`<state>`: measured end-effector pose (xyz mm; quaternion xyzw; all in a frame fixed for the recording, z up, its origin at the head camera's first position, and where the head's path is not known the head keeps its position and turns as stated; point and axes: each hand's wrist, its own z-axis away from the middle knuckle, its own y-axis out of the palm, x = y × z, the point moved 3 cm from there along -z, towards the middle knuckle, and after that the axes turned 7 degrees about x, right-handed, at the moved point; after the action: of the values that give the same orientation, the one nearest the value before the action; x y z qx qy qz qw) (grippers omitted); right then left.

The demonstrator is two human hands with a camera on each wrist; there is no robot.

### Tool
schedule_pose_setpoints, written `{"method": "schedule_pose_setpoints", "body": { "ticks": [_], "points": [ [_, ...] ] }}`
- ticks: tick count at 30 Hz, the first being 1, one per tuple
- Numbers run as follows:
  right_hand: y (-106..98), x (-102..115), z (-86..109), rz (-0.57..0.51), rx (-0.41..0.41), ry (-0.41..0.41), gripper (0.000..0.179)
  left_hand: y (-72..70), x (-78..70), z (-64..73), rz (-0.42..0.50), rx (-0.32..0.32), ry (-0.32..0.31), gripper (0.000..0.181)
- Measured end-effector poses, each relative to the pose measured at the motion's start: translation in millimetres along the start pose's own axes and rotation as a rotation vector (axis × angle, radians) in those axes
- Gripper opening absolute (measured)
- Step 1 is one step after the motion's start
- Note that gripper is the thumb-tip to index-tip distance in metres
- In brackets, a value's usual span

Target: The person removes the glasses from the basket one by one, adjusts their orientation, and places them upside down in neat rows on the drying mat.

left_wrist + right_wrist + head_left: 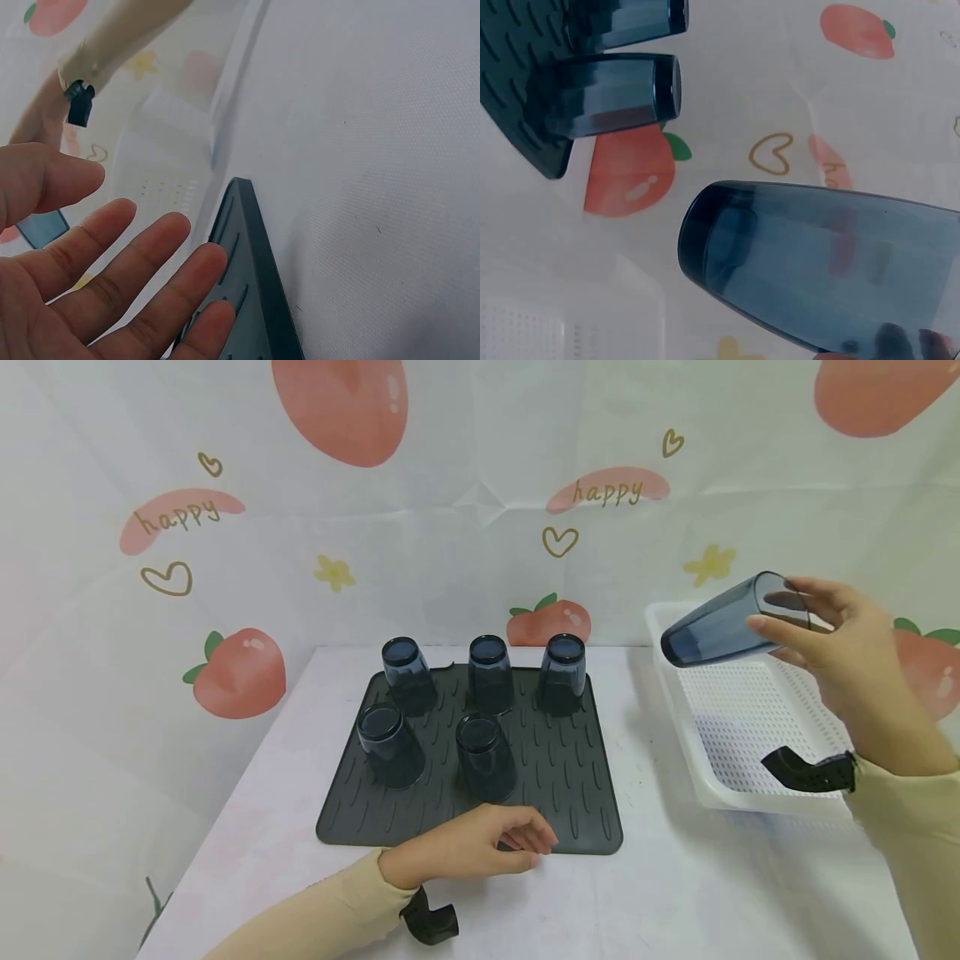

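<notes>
A blue translucent glass point(716, 625) is tilted on its side above the white basket point(693, 752), its dark base pointing left. My right hand point(862, 660) grips it near the rim, thumb in front. In the right wrist view this glass point(817, 262) fills the lower right, with fingertips at its lower edge. My left hand point(480, 843) hovers at the front edge of the black drying mat point(555, 793), holding nothing; the left wrist view shows its fingers point(150, 292) loosely spread. Several matching glasses stand upside down on the mat, the nearest glass point(486, 760) just behind the left hand.
Three upturned glasses form the back row, with a glass point(562, 672) at its right end. Another glass point(392, 747) stands front left. The basket has a perforated floor and raised walls. A printed cloth point(450, 552) hangs behind the white table point(652, 877).
</notes>
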<state>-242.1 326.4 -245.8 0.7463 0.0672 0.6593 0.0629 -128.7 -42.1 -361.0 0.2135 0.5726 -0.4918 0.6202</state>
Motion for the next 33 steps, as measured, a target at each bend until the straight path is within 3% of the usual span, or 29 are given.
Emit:
{"method": "schedule_pose_setpoints", "body": {
  "ticks": [12,19,27,33],
  "points": [
    [19.4,-6.7,18.0,0.066,0.124,-0.012,0.052,-0.7,6.1,-0.6,0.005,0.002,0.011,0.024],
    [25.2,-14.9,28.9,0.114,0.187,-0.041,0.052,-3.1,10.5,-2.0,0.005,-0.004,0.035,0.041],
    [32.9,-23.7,40.4,0.156,0.28,-0.076,0.056,-7.8,4.6,-3.3,0.004,-0.059,0.075,0.062],
    [39.0,-32.5,49.6,0.26,0.312,-0.028,0.059,-11.6,-2.1,-4.7,0.034,-0.122,0.138,0.066]
  ]
}}
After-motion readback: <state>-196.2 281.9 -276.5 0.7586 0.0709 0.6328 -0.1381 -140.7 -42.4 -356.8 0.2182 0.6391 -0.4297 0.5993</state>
